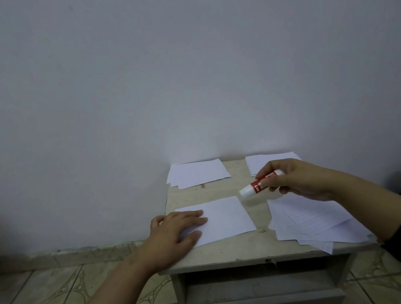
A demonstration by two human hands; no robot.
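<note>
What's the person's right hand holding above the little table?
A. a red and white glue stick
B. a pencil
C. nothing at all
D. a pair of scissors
A: the right hand grips a red and white glue stick with its white cap still on, held above the table, while the left hand rests flat on a single white sheet.

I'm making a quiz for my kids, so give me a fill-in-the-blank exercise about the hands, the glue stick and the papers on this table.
1. The right hand grips a glue stick with a ____ label.
2. The colour of the cap is ____.
3. Besides the sheet under the left hand, the table bears ____ piles of paper.
Missing words: red; white; three.
</note>
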